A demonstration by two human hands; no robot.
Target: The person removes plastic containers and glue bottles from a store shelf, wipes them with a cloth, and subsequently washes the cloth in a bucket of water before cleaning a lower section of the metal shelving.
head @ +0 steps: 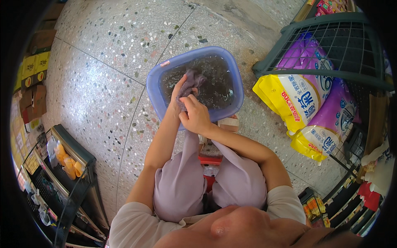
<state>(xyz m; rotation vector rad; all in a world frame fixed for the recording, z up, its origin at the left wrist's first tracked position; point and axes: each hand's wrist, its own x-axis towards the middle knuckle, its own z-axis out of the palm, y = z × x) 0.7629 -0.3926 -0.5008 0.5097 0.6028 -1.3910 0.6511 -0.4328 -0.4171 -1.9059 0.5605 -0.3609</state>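
A blue plastic basin (237,73) of dark, murky water (214,93) stands on the floor just in front of my knees. Over its near left side, my left hand (178,96) holds a wet grey-purple cloth (194,80), bunched along the palm and fingers. My right hand (196,114) grips the cloth's lower end close to the left wrist, fingers curled. The cloth's far end hangs over the water; whether it touches the surface is hard to tell.
Speckled terrazzo floor (102,71) surrounds the basin. Large purple-and-yellow detergent bags (305,96) lean out of a dark wire-sided rack (316,73) on the right. Store shelving (74,148) with orange bottles (69,162) stands at left, below stacked cartons (35,66). A red stool (211,160) shows between my legs.
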